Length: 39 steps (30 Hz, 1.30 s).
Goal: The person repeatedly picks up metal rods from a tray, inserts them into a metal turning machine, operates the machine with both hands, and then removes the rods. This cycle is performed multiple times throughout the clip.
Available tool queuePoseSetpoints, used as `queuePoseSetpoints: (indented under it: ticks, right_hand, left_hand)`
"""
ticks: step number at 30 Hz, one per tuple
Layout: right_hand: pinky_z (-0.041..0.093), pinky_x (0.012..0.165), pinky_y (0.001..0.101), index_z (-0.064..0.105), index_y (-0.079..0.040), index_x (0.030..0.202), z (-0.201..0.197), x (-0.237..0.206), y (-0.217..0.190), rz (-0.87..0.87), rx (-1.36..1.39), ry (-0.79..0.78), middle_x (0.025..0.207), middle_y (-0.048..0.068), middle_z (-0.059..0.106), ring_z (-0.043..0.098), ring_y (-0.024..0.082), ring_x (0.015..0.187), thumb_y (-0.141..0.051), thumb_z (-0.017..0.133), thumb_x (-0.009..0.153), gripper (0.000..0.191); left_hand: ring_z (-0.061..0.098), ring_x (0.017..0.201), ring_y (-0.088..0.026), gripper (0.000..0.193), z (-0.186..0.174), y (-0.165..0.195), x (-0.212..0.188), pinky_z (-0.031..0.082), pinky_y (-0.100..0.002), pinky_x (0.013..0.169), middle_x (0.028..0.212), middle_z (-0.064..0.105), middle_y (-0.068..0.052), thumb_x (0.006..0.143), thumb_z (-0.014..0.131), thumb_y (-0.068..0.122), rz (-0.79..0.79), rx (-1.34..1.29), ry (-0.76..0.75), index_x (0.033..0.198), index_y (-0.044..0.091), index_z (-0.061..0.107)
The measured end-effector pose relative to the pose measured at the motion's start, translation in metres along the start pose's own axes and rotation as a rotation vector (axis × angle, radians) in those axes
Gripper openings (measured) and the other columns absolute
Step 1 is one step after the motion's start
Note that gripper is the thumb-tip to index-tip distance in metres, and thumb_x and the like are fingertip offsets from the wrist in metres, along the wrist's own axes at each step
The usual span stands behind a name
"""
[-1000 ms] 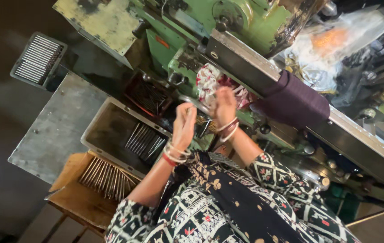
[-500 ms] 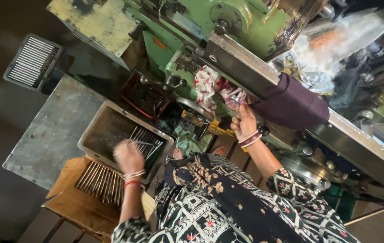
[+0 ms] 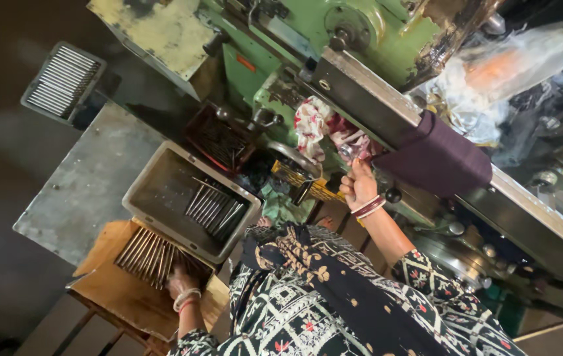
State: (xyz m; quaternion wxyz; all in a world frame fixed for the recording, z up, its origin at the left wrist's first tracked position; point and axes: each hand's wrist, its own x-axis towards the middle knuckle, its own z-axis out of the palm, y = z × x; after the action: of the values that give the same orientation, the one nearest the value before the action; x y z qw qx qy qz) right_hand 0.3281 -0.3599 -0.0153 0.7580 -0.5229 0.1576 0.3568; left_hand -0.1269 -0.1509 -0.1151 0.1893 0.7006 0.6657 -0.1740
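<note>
Left hand (image 3: 181, 285) rests on rods in one wooden box (image 3: 116, 290) beside one grey tray (image 3: 156, 173); right hand (image 3: 359, 186) touches green machine (image 3: 387, 46); fingers' closure unclear.

Shiny metal rods (image 3: 146, 256) lie on a matt wooden board (image 3: 116, 300).

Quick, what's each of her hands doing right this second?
Left hand: down among the metal rods on the wooden tray; grip cannot be told.
Right hand: raised at the green machine, fingers curled; whether it holds anything cannot be told.
</note>
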Motion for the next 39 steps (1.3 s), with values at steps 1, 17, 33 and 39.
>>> queuePoseSetpoints:
  ticks: [1, 17, 33, 39]
  right_hand:
    - [0.020, 0.040, 0.0230, 0.053, -0.016, 0.096, 0.004, -0.001, 0.001, 0.014, 0.004, -0.001, 0.062, -0.007, 0.029, 0.026, 0.006, 0.049, -0.030, 0.056, 0.106, 0.018]
    - [0.020, 0.039, 0.0218, 0.052, -0.014, 0.097, -0.022, -0.006, 0.001, 0.030, 0.022, -0.091, 0.060, -0.007, 0.028, 0.025, 0.005, 0.048, -0.035, 0.058, 0.105, 0.023]
    - [0.022, 0.040, 0.0213, 0.054, -0.014, 0.096, 0.004, -0.009, 0.012, 0.209, 0.034, -0.245, 0.061, -0.008, 0.030, 0.027, 0.005, 0.048, -0.033, 0.058, 0.105, 0.021]
    - [0.024, 0.038, 0.0204, 0.057, -0.014, 0.095, 0.021, -0.008, 0.009, 0.294, 0.179, -0.359, 0.063, -0.007, 0.038, 0.031, 0.005, 0.047, -0.036, 0.055, 0.107, 0.025]
  left_hand:
    - [0.068, 0.113, -0.043, 0.025, -0.002, -0.001, 0.001, 0.057, -0.050, 0.092, 0.122, 0.069, -0.025, 0.101, 0.058, 0.023, 0.013, 0.005, -0.035, 0.123, 0.014, 0.067]
    - [0.070, 0.107, -0.043, 0.034, -0.011, -0.025, -0.001, 0.055, -0.050, 0.096, 0.112, 0.073, -0.022, 0.077, 0.080, 0.033, -0.087, -0.333, -0.019, 0.107, 0.017, 0.080]
    - [0.044, 0.061, -0.013, 0.031, -0.196, 0.087, 0.050, 0.032, -0.033, 0.060, 0.071, 0.052, -0.003, 0.106, 0.073, 0.022, 0.493, -1.396, 0.044, 0.086, 0.001, 0.063]
    - [0.052, 0.049, -0.010, 0.036, -0.152, 0.296, -0.023, 0.039, -0.024, 0.040, 0.074, 0.064, -0.008, 0.108, 0.049, 0.028, 0.438, -1.619, -1.008, 0.113, -0.005, 0.063]
